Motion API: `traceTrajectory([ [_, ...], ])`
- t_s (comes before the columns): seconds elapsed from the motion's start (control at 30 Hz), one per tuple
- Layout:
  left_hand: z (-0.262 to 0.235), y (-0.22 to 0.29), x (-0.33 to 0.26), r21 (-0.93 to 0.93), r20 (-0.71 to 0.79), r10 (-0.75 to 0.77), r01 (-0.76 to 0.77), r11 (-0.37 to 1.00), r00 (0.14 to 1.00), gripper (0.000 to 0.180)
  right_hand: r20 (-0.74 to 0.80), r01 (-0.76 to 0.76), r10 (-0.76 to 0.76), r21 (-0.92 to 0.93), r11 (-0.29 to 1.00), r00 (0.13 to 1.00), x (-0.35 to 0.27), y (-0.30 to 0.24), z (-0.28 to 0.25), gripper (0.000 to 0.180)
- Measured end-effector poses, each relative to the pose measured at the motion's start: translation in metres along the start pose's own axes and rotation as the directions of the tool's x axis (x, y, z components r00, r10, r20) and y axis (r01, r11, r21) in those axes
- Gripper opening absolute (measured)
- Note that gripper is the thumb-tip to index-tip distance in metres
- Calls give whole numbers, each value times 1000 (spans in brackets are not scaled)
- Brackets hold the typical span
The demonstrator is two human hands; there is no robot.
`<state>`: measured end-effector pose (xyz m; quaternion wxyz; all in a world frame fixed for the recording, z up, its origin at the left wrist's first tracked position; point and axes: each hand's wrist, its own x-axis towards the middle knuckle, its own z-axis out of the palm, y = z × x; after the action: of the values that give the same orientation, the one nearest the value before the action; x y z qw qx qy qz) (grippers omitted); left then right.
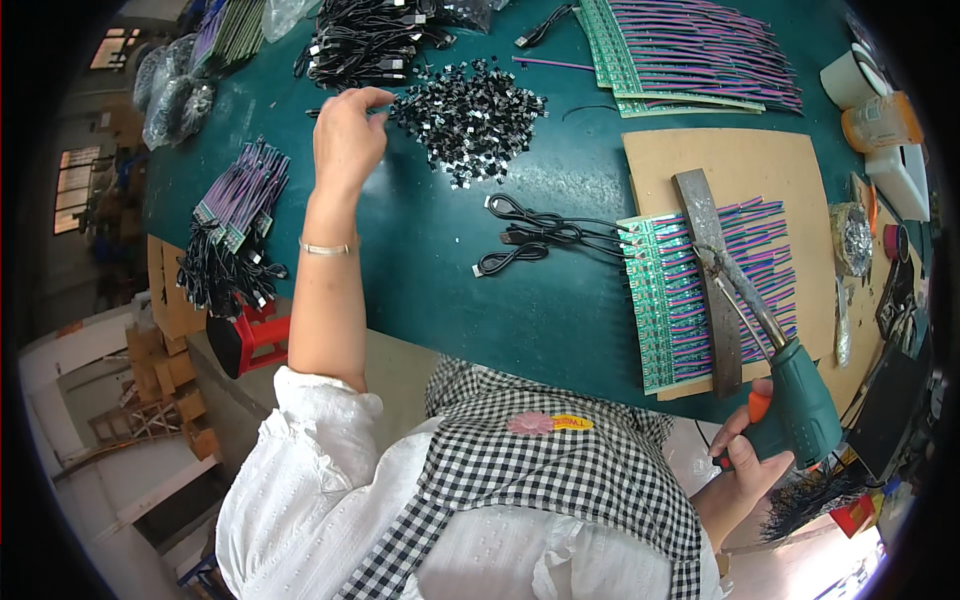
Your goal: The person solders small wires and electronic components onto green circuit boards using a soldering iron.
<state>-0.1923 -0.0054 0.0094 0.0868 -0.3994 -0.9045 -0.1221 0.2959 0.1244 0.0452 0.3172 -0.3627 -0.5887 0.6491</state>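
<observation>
My left hand (350, 140) is at the far left of the green table, fingers curled, with thumb and index finger at the edge of a pile of small black-and-silver connectors (470, 120). What lies within its fingers is hidden. At the lower right, my right hand (748, 450) grips a green soldering gun (800, 400) with an orange trigger. The gun's metal tip rests over a dark metal bar (712, 290). That bar lies across a green circuit board panel (650, 310) with rows of pink and purple wires. Coiled black cables (540, 228) reach the panel's left edge.
A brown board (730, 150) lies beneath the panel. Black cables (365, 45) are heaped behind the connectors; more wired panels (690, 60) are stacked far right. Wired boards with cables (235, 225) sit at left. An orange-lidded jar (880, 122) and tools line the right edge.
</observation>
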Motion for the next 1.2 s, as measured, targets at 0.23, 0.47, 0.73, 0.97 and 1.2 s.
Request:
traceTrajectory([
  [0.23, 20, -57, 11, 142, -73, 47, -36, 989, 996, 13, -39, -34, 33, -25, 999, 999, -4, -2, 4, 72],
  [0.47, -29, -14, -17, -37, -305, 250, -274, 961, 919, 8, -90, -41, 38, -33, 999, 995, -2, -3, 15, 73],
  [0.73, -38, 41, -72, -332, 73, 198, -163, 929, 977, 6, -113, -37, 36, -11, 999, 993, 5, -12, 33, 72],
  [0.97, -77, 126, -85, -681, 164, 367, -165, 714, 916, 9, -187, -69, 97, 153, 986, 978, 8, -14, 47, 65],
  [1.2, -72, 176, -110, -891, 256, 643, -82, 446, 722, 13, 69, -177, 164, 245, 953, 984, 35, -18, 68, 59],
])
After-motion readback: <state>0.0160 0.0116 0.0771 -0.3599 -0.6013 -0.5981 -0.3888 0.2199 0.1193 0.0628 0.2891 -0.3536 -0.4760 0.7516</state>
